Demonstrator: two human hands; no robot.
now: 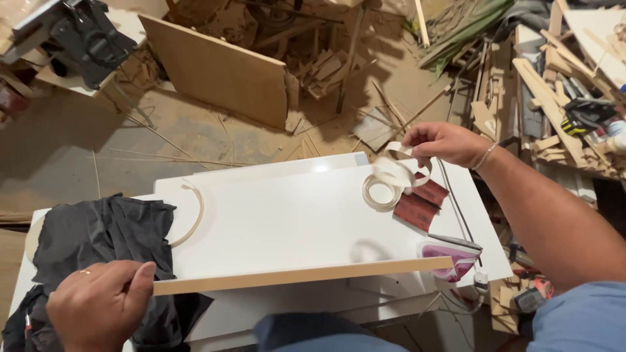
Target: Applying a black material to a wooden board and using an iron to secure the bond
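A long board [300,275], stiff and probably light, is gripped at its end by the left hand [98,306]. Thin, floppy tape [394,173] is pinched by the right hand [443,142], its coil resting just below on the bench [274,215].

The long wooden strip [300,276] lies flat along the near edge of the white board [287,215]. The pale edge-banding coil [391,177] hangs partly unrolled above the board's far right corner.

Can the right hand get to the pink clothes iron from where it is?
Probably yes. The right hand holds edge-banding tape above the white panel; the iron sits uncovered below it, only red sandpaper lying flat between. It would have to drop the tape first.
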